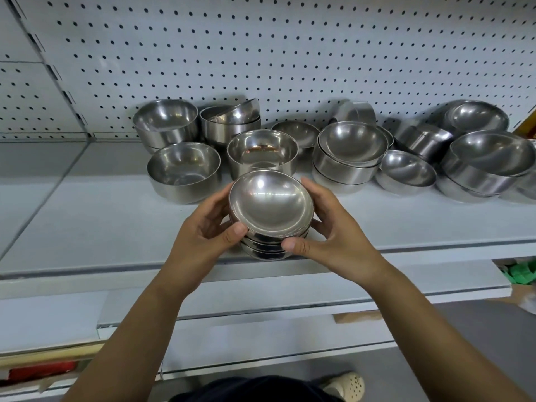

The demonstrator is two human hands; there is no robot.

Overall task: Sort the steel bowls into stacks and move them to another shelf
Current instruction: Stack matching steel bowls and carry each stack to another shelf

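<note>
I have the stack (262, 250) of small bowls between both grips at the front edge of the shelf (116, 221). My left grip (203, 227) curls round its left side with the thumb on the near rim, and my right grip (333, 236) mirrors it on the right. So the stack sits midway between them, neither grip nearer. Its axis leans toward me, with the mouth of the top bowl (271, 201) tipped my way. I cannot tell whether its base rests on the shelf lip or hangs just off it. The loose bowls (262, 152) stand behind, the closest just beyond my fingertips, so the free way out is toward me. I judge the stack should be brought upright for the carry, or the upper bowls may slide off toward me.
</note>
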